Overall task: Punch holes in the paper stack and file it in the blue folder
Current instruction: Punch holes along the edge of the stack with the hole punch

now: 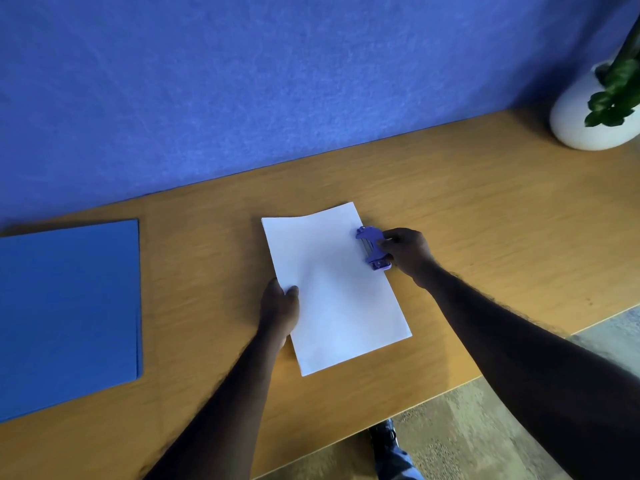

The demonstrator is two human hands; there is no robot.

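Plainly white, the paper stack (332, 289) lies skewed.

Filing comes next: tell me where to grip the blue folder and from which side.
Probably take the blue folder by its right edge, near the front corner, coming from the paper stack's side. It lies flat and closed on the table, so only edges offer a pinch; that edge is free and nearest the left hand, while its left side runs out of view.

Looking forward and down from head height, wide-angle, close over the counter (467, 209), facing the blue wall (242, 81) behind it, catching floor (485, 427) at bottom right.
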